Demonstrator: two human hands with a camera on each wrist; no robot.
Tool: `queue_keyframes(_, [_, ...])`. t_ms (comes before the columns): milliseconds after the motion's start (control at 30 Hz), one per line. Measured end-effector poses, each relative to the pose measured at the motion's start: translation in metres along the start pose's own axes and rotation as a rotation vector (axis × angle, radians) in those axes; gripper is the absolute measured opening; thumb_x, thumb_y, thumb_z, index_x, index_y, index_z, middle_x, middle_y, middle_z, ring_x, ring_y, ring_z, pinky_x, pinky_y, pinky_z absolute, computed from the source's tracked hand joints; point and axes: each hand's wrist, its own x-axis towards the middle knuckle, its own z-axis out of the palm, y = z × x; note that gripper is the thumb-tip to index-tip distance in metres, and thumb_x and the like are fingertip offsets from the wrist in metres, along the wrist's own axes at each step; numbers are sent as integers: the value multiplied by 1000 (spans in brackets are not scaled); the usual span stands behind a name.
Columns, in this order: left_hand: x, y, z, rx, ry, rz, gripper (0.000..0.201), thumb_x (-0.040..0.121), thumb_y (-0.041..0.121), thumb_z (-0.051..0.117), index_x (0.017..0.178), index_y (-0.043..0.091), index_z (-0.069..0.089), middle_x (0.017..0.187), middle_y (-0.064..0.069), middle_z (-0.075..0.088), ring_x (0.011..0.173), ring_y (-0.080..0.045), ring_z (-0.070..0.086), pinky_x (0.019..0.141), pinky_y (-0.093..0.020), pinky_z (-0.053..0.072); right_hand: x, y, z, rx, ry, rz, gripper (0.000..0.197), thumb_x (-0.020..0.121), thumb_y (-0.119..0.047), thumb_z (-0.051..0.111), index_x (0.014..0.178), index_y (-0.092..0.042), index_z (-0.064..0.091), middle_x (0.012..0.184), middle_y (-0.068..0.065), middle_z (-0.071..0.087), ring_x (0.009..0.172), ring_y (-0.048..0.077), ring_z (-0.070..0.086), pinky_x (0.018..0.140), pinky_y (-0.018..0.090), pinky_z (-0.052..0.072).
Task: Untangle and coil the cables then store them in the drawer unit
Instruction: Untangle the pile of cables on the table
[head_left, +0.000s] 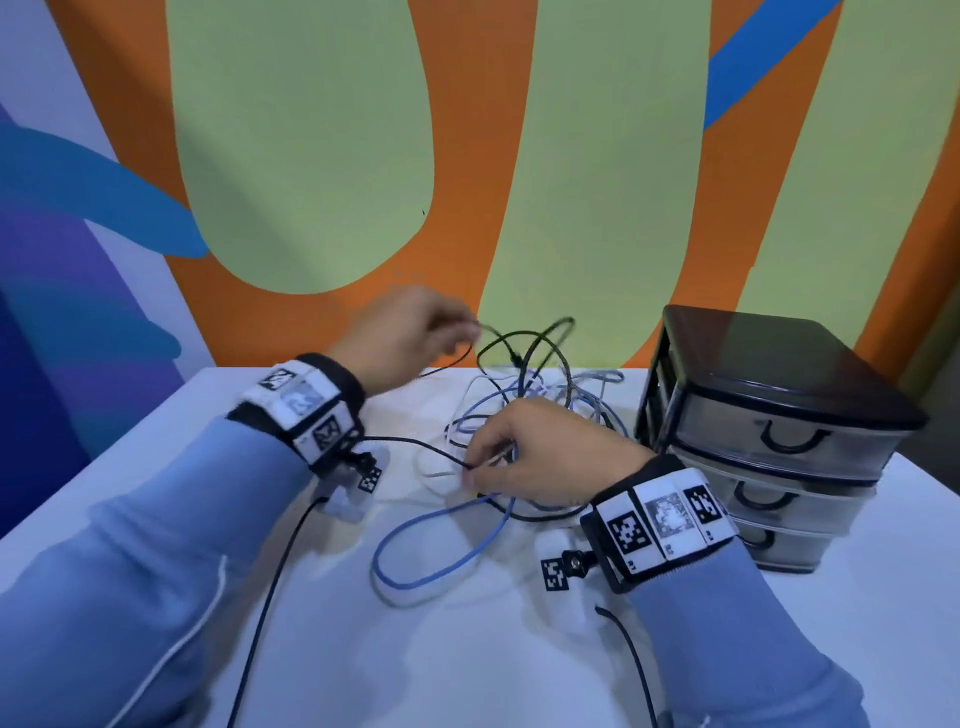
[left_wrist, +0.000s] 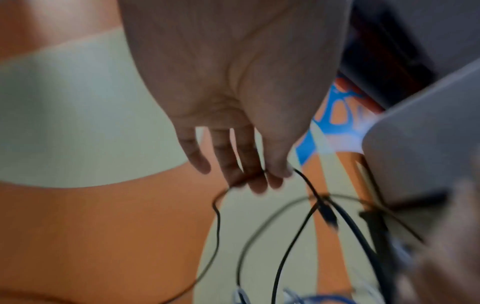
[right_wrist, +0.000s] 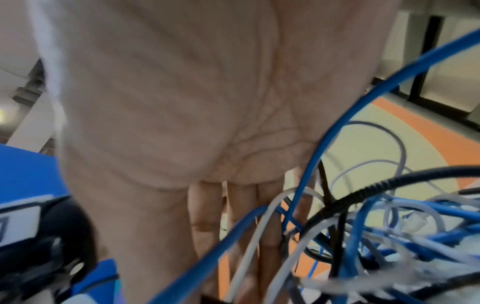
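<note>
**A:** What worries you here?

**B:** The knot. My left hand (head_left: 410, 332) has the black cable (head_left: 524, 343) lifted off the table (head_left: 156, 467) while the rest lies heaped in the tangle (head_left: 535, 410). If I pull hard, I judge the loops will cinch round the blue cable (head_left: 441, 540) and the white ones instead of slipping free. The whole heap could also drag toward the drawer unit (head_left: 769, 431) just beside it, or off the table's back edge.

**A:** And the grips?

**B:** Left grip: thumb and fingertips pinch the black cable, the other fingers loosely extended; the wrist view is blurred but shows the strand running out both sides of the pinch. Right hand (head_left: 545, 457) sits low on the tangle, fingers curled, pinning strands near the front. From the head view it pinches a black strand; exactly which others it holds I cannot tell.

**A:** Drawers?

**B:** All shut, nothing coiled yet.
</note>
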Motion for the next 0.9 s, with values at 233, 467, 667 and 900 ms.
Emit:
queue_keyframes(233, [-45, -58, -56, 174, 113, -434, 14, 103, 31, 68, 101, 29, 82, 72, -3, 67, 69, -24, 58, 59, -34, 41, 1, 2, -4, -2, 207, 37, 18, 99, -41, 64, 91, -29, 74, 73, -6, 65, 63, 4, 58, 64, 33, 51])
queue_keyframes(467, [-63, 3, -38, -262, 46, -113, 36, 102, 14, 68, 132, 32, 74, 132, 10, 68, 124, -3, 61, 106, -22, 45, 9, 2, 0, 51, 399, -79, 17, 102, -46, 60, 105, -37, 74, 82, -5, 53, 78, 7, 54, 77, 46, 51])
queue_keyframes(667, [-69, 29, -9, -119, -17, -22, 13, 99, 36, 74, 100, 26, 83, 64, 12, 60, 58, -4, 50, 56, -19, 32, 6, -1, -2, 98, 436, -151, 17, 96, -36, 72, 112, -39, 72, 87, -8, 43, 83, 6, 49, 73, 33, 43])
queue_keyframes(900, [-72, 11, -49, -69, 402, -85, 25, 107, 31, 62, 87, 22, 73, 67, 8, 60, 64, -6, 51, 59, -16, 35, 7, 9, -4, -100, 345, -3, 58, 86, -3, 63, 134, -36, 60, 117, -7, 52, 119, 15, 40, 96, 48, 46])
